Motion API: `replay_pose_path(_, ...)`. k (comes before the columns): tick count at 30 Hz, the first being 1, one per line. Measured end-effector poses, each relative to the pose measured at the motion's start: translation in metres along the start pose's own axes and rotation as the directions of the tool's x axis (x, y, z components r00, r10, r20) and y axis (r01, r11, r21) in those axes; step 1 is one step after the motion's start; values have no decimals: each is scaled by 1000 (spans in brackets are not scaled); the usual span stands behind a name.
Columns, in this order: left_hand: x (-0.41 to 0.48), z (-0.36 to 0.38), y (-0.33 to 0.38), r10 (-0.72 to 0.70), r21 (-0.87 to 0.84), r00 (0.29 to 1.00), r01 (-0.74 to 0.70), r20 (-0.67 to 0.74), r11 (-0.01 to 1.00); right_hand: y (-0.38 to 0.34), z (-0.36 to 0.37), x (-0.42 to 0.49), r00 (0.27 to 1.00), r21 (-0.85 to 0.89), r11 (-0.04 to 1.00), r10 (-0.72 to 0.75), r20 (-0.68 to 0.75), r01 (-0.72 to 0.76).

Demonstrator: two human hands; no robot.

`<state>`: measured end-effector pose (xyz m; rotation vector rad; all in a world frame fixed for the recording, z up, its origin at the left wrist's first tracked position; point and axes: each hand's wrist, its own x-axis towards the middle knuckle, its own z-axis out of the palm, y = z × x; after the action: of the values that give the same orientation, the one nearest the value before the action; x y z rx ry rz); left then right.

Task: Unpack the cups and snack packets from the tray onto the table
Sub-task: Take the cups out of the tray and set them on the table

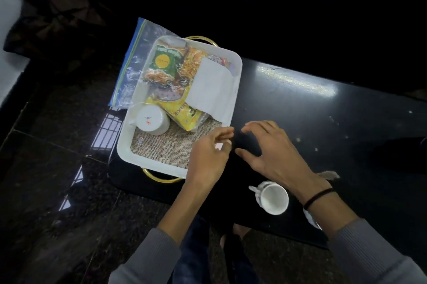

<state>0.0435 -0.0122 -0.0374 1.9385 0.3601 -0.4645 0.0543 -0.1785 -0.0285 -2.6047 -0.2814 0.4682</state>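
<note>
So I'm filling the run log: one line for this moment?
left hand: open, over tray corner | right hand: open, above table | one cup in tray | one cup on table | snack packets still in tray

We note a black, glossy table (300,108) running from centre to the right edge; its top carries a bright streak of reflected light and scattered pale specks. Below and left of it lies a dark speckled stone floor (57,202), polished, with visible tile joints. The floor mirrors a barred window as a pale grid just left of the table. A dark crumpled cloth or bag (53,15) sits upper left against a pale wall (9,6). The upper background is unlit.
</note>
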Motion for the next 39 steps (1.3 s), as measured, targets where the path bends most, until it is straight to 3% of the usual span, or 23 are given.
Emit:
replay_pose_path(2,4,-19,0,66,111,990,-52,-124,993,-18,6,19,998,22,999,-49,30,48)
replay_pose_path(5,11,-50,-7,230,370,922,-105,-313,923,-48,18,46,991,87,990,-115,74,108)
replay_pose_path(8,23,-77,-18,279,563,877,-11,-392,826,-74,31,69,981,151,982,-135,138,114)
replay_pose_path(12,34,-101,-38,195,587,872,123,-449,800,-102,46,92,968,245,966,-132,213,78)
replay_pose_path(20,43,-108,-58,202,576,878,98,-435,811,-112,58,106,966,275,961,-75,249,4)
replay_pose_path(24,46,-111,-58,114,598,910,163,-398,785,-108,60,103,960,289,957,-73,270,-9)
replay_pose_path(33,8,-109,-27,-116,331,907,264,-405,906,-95,39,69,957,412,899,31,287,-153)
replay_pose_path(39,-11,-90,-1,-267,-175,945,235,-188,956,-59,10,30,956,531,808,126,266,-254)
